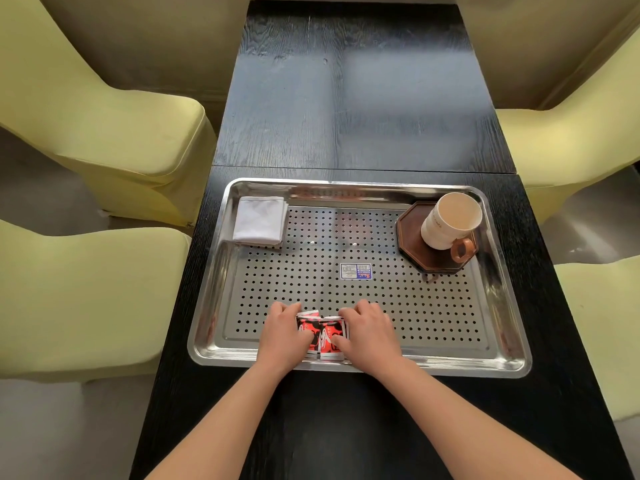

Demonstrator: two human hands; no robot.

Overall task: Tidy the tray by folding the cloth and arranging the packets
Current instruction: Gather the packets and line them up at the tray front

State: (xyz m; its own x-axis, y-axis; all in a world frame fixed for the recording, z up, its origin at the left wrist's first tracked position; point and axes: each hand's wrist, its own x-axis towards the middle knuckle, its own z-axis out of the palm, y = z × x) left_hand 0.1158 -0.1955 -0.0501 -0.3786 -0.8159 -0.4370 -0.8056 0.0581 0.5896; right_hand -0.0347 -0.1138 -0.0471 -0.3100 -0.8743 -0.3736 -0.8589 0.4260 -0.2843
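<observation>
Here, left to right: the folded cloth (259, 220) lies in the tray's (207, 306) far-left corner, out of the way; the left hand (282, 336) and right hand (367, 332), fingers curled, press the red packets (323, 336) together, apparently squaring them at the near rim.

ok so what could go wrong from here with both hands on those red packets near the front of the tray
1. The red and white packets lie right by the near rim of the perforated steel tray; a push from the left hand or right hand might slide them against it, skewing them.
2. Reaching far right could knock the cream mug on its dark octagonal saucer.
</observation>
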